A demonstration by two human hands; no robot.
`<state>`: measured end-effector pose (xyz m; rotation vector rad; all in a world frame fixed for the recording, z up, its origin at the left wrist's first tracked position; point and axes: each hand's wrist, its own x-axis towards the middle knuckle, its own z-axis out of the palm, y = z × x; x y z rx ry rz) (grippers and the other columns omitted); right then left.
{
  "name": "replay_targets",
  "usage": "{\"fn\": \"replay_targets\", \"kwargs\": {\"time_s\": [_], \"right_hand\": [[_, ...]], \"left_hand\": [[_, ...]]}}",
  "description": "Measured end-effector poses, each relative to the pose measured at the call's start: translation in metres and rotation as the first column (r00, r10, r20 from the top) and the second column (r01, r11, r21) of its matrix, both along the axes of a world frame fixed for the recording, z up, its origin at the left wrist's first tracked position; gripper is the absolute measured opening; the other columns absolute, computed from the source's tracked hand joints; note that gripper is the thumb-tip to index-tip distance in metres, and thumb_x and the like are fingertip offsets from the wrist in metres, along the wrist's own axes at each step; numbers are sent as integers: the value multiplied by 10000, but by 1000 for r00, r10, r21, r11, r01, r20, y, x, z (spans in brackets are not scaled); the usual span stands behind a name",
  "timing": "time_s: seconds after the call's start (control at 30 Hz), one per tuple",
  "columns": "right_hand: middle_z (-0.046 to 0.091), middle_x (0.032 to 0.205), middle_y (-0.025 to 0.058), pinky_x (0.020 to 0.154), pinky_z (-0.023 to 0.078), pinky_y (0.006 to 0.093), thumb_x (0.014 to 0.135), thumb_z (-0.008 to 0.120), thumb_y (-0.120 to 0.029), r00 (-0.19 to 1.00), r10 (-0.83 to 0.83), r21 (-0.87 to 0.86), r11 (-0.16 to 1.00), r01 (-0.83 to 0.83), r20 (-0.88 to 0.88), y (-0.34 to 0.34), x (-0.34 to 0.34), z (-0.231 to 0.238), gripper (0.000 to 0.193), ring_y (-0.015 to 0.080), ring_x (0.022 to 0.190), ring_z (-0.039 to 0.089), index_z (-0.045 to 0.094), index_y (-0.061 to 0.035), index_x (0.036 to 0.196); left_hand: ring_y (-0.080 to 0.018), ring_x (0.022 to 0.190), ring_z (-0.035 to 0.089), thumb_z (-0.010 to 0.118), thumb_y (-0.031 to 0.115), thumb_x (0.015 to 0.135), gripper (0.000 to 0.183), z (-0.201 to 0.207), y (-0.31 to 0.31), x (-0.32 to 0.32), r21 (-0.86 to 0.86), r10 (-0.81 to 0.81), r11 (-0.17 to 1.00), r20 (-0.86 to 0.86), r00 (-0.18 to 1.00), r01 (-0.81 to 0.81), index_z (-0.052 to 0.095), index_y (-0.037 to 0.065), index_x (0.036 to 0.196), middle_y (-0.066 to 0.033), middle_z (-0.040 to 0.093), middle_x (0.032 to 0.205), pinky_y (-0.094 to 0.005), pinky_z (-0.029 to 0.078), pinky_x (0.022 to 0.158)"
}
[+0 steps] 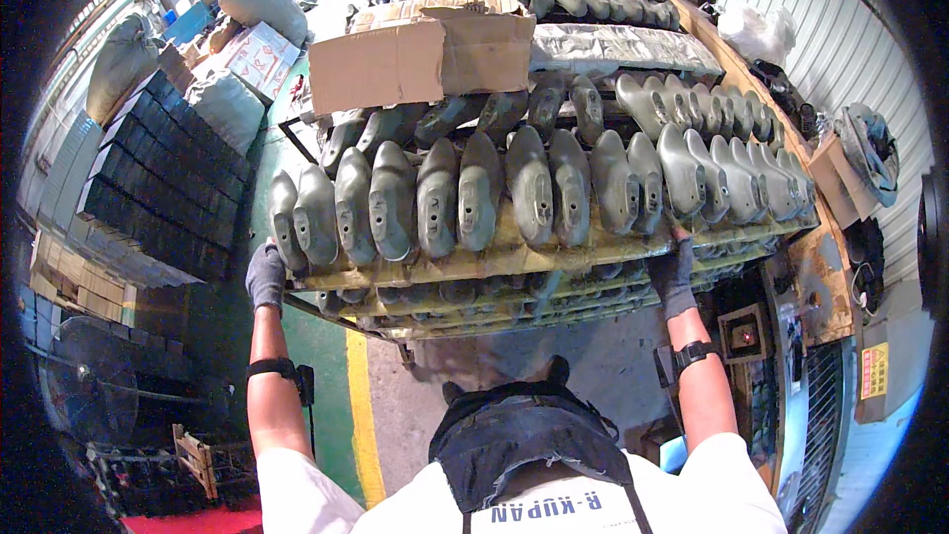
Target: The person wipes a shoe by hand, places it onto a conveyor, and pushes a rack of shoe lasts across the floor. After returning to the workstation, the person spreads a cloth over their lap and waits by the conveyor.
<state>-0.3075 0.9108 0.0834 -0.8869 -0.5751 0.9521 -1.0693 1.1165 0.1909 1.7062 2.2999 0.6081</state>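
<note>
In front of me stands a tiered rack (450, 269) whose top shelf has a worn, yellowish front edge. Grey-green shoe lasts (393, 203) fill that shelf in a row, soles tilted toward me, with more rows behind and on the lower tiers. My left hand (265, 278), in a grey glove, is closed round the rack's left front corner. Farther right, my right hand (674, 279), also gloved, grips the front shelf edge below the lasts; some of its fingers are hidden under or behind the edge. Both arms reach forward, and a wrist strap (695, 352) sits on the right one.
Flattened cardboard (376, 69) lies across the lasts farther back. Dark stacked boxes (163, 178) and white sacks (262, 8) stand at the left, above a fan (94, 376). A yellow floor line (364, 415) runs beside me. A wooden ledge (820, 282) borders the right side.
</note>
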Motion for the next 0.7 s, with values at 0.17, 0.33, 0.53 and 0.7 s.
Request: {"fn": "replay_targets", "kwargs": {"time_s": [0.17,0.33,0.53,0.7], "right_hand": [[568,1463,67,1143,393,462,950,551,-428,969,87,31,996,-82,-233,-2,-10,20,596,270,1339,527,554,-95,1445],[583,1442,68,1146,392,464,951,552,-428,970,110,42,994,-103,-218,0,-11,23,595,278,1328,535,559,-85,1436],[580,1454,67,1138,404,467,952,553,-421,971,74,25,997,-70,-229,-1,-11,24,605,280,1337,532,549,-84,1454],[573,1467,62,1139,404,475,961,540,-462,979,105,34,994,-100,-173,2,-8,19,618,282,1345,527,550,-95,1458]], "left_hand": [[-478,1048,639,346,472,1067,600,-3,1,-2,-3,26,1000,-8,1000,-26,704,-10,1061,-285,694,1082,-528,482,852],[-478,1059,636,345,481,1069,611,-6,4,-5,14,15,1000,8,1000,-15,708,-11,1060,-286,694,1087,-536,480,868],[-473,1049,646,349,484,1065,614,-3,0,-1,35,9,999,-24,1000,-8,708,-14,1065,-283,697,1087,-534,486,868],[-470,1054,646,344,478,1065,614,4,-4,5,43,2,999,-36,999,-1,709,-16,1070,-280,698,1085,-529,487,871]]}}
